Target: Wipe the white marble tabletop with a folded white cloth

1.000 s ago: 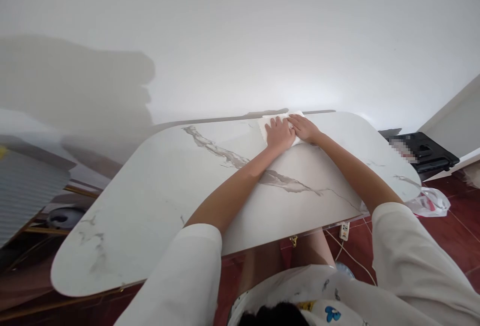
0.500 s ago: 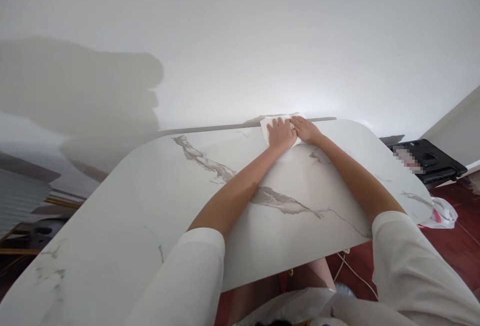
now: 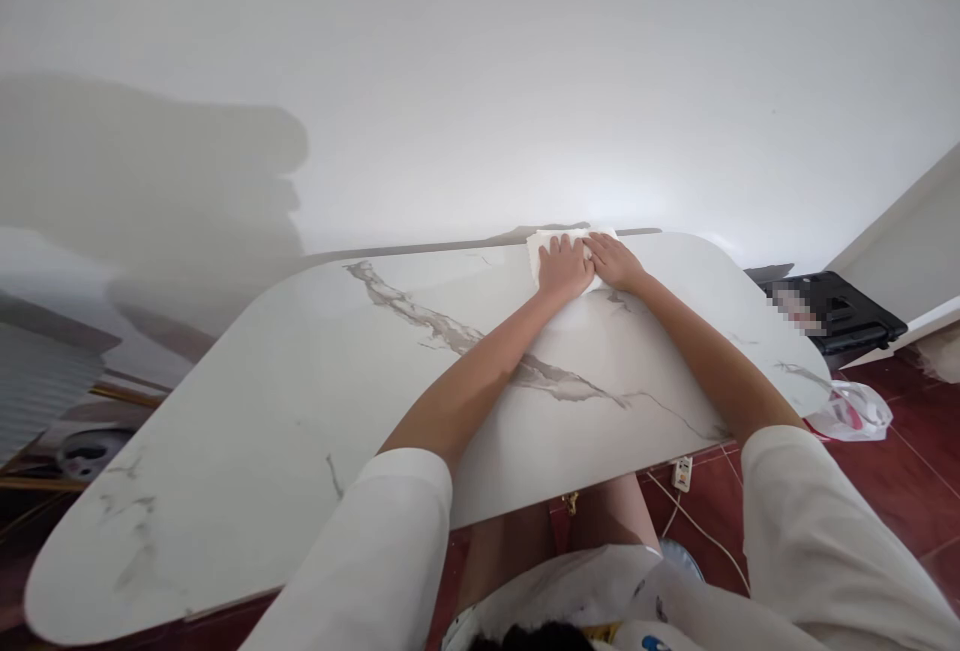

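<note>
Both of my hands lie on a thin white cloth (image 3: pixel 535 251) at the far edge of a white, marble-patterned table (image 3: pixel 262 401). My left hand (image 3: pixel 565 269) rests flat on the cloth with its fingers spread and pointing at the wall. Close against it, my right hand (image 3: pixel 612 262) presses on the cloth's right part, fingers stretched out toward the left hand. Much of the cloth is covered by the two hands. My arms reach straight out over the tabletop.
A white wall (image 3: pixel 480 81) rises directly behind the table. To the right stand a black case (image 3: pixel 855 316) and a clear plastic bag (image 3: pixel 859 411). A power strip (image 3: pixel 682 474) with a white cable lies on the red tiled floor (image 3: pixel 892 491). A round grey object (image 3: pixel 90 453) is at the left.
The hands and cloth stay at almost the same place by the far edge. The view has shifted slightly, so more of the table's near left corner and the power strip show.
</note>
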Tool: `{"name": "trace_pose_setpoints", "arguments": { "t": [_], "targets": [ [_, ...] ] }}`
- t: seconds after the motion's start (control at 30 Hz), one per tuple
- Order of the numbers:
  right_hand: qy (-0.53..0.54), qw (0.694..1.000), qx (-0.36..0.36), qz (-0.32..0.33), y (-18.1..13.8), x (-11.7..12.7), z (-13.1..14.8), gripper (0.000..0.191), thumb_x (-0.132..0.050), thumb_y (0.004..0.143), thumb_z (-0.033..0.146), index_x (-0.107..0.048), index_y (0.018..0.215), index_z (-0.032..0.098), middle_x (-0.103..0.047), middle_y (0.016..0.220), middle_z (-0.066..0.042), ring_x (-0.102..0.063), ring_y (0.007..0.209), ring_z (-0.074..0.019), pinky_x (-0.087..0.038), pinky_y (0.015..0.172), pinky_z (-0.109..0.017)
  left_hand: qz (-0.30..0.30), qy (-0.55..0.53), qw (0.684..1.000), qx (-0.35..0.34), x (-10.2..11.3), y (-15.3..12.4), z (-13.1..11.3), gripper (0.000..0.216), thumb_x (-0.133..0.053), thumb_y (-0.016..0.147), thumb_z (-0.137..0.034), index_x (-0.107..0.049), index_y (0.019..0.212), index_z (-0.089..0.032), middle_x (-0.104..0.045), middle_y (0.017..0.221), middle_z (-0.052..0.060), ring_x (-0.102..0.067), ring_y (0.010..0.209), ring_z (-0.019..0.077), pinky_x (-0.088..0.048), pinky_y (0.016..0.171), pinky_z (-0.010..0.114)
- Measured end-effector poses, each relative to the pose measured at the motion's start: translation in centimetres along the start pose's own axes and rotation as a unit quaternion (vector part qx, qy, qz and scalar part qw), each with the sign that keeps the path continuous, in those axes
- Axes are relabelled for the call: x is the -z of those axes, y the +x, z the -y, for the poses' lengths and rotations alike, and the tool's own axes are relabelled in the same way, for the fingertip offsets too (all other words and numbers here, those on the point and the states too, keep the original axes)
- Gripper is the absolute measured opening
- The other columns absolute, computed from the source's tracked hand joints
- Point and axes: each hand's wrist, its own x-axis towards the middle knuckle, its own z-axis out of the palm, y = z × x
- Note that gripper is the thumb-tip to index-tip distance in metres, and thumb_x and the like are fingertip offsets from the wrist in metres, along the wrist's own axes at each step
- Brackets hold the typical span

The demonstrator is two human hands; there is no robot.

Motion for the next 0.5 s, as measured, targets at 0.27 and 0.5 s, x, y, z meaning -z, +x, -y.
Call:
{"name": "trace_pose_setpoints", "arguments": {
  "t": [0.27,0.5],
  "targets": [
    [0.001,1.000,-0.010,0.001,-3.6,1.2,1.7,0.052,-0.027,0.096,0.027,-0.046,0.142,0.012,-0.043,0.151,-0.014,-0.036,0.141,-0.0291,-0.031,0.116,-0.050,0.006,-0.004,1.000,-0.007,1.0,-3.4,-1.5,0.052,-0.027,0.094,-0.031,-0.045,0.140,-0.016,-0.041,0.152,0.014,-0.032,0.140,0.0309,-0.028,0.111,0.049],
    [0.015,1.000,0.008,-0.010,-6.9,1.5,3.2,0.053,-0.027,0.098,0.035,-0.046,0.143,0.014,-0.044,0.151,-0.014,-0.037,0.141,-0.0314,-0.032,0.115,-0.054,0.016,0.003,1.000,-0.007,2.1,-7.2,-2.3,0.052,-0.027,0.094,-0.031,-0.044,0.141,-0.015,-0.039,0.153,0.014,-0.032,0.141,0.0311,-0.029,0.112,0.048]
  ]
}}
